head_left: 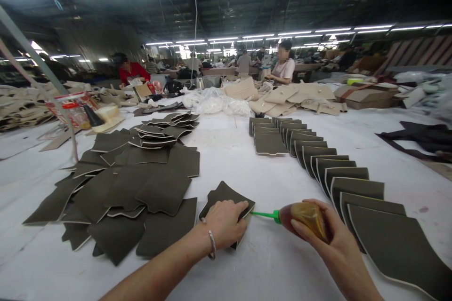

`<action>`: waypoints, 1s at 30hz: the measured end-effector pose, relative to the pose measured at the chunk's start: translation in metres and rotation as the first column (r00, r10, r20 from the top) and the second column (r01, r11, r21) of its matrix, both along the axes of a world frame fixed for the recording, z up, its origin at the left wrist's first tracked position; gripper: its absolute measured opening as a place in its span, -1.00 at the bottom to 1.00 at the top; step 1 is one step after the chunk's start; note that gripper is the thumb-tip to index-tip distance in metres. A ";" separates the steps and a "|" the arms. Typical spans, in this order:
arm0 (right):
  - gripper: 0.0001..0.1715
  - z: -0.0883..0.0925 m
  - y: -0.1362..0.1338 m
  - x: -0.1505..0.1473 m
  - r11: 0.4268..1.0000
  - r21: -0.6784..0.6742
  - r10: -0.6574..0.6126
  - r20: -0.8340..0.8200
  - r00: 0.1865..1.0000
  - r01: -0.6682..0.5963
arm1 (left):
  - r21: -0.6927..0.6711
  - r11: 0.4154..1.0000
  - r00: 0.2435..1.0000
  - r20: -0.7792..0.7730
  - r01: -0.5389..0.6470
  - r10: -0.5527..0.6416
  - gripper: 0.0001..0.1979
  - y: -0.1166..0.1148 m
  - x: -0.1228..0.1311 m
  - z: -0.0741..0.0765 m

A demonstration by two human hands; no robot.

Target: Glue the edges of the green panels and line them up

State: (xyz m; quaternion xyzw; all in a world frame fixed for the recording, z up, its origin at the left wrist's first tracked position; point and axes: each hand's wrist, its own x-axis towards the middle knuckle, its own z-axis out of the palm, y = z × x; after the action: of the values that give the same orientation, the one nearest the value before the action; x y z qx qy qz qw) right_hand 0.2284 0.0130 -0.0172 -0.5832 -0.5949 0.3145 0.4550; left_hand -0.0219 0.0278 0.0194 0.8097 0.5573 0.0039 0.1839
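My left hand presses on a dark olive leather-like piece with pale edges and grips it, its index finger lying along the right edge. Part of the piece is hidden beneath the hand. A squeeze bottle of amber liquid lies on its side in my right hand, fingers wrapped round it. Its thin green nozzle points left, with the tip at the edge of the piece. To the left is a loose heap of similar pieces; to the right, a curved overlapping row of them.
All this lies on a white table. Clear plastic bags and beige pieces are at the back. A dark bottle and a slanted pole stand at left. Black scraps lie at right. Several people work farther off.
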 end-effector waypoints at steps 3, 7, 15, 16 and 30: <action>-0.37 0.001 -0.004 0.001 0.989 -0.095 0.109 -0.075 0.991 -0.115 | 0.011 1.000 1.000 -0.002 -0.009 0.009 -0.48 -0.002 0.001 -0.002; -0.32 0.004 -0.003 0.001 0.994 -0.087 0.056 -0.092 0.994 -0.064 | 0.023 1.000 1.000 0.001 -0.019 0.019 -0.48 -0.003 0.000 -0.003; -0.37 0.006 -0.014 -0.006 0.975 -0.147 0.150 -0.128 0.980 -0.168 | 0.015 1.000 1.000 0.004 -0.025 0.025 -0.48 -0.005 -0.001 -0.004; -0.37 0.006 -0.015 -0.006 0.978 -0.139 0.137 -0.120 0.983 -0.153 | 0.015 1.000 1.000 0.007 -0.028 0.028 -0.49 -0.006 -0.001 -0.003; -0.40 -0.004 -0.023 -0.005 0.962 -0.172 0.175 -0.216 0.960 -0.214 | -0.001 0.999 0.999 0.015 -0.050 0.050 -0.51 -0.009 0.000 -0.001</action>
State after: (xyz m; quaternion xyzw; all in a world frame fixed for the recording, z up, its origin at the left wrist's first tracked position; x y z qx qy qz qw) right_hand 0.2235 -0.0101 -0.0213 -0.5287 -0.5677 0.4710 0.4200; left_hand -0.0223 0.0192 0.0186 0.7954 0.5759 0.0143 0.1883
